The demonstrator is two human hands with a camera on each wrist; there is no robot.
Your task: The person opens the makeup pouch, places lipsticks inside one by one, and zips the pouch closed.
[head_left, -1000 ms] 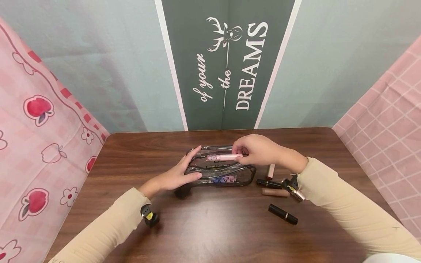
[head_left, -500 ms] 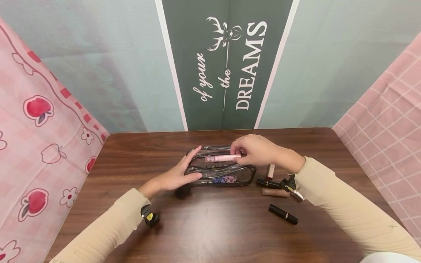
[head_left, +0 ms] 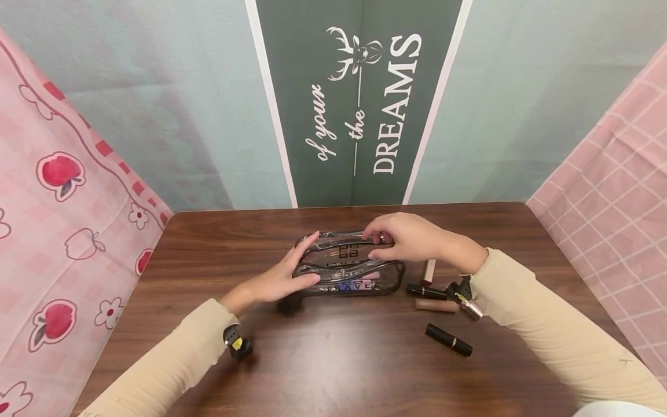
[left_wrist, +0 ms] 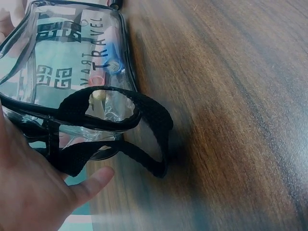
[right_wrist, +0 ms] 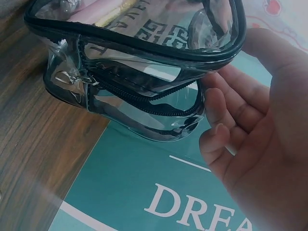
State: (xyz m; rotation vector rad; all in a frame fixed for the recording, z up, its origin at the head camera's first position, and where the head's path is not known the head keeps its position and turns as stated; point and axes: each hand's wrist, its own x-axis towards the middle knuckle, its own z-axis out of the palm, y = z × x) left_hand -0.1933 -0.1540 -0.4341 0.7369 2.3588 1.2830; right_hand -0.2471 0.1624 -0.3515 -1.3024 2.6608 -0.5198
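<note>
A clear travel pouch (head_left: 348, 251) with black piping lies on the table, its zipped top gaping. My left hand (head_left: 281, 275) rests across the pouch's left end, fingers straight and spread over the opening; in the left wrist view a black strap loop (left_wrist: 161, 120) hangs beside that hand (left_wrist: 43, 187). At the right end, my right hand (head_left: 409, 237) hovers over the opening with bent fingers and holds nothing. In the right wrist view, fingertips of this hand (right_wrist: 260, 110) lie right at the pouch's edge. A pink tube (right_wrist: 101, 10) and other small items show through the clear plastic.
Right of the pouch lie a black tube (head_left: 448, 340), a brown tube (head_left: 436, 305), another black tube (head_left: 426, 291), a pinkish tube (head_left: 429, 272) and a silver-ended item (head_left: 471, 310) below the right wrist. Fabric walls surround the wooden table (head_left: 323, 359).
The right hand has let go of the pink tube, which has dropped into the pouch. Its fingers have parted and moved slightly left. The left hand has stayed in place.
</note>
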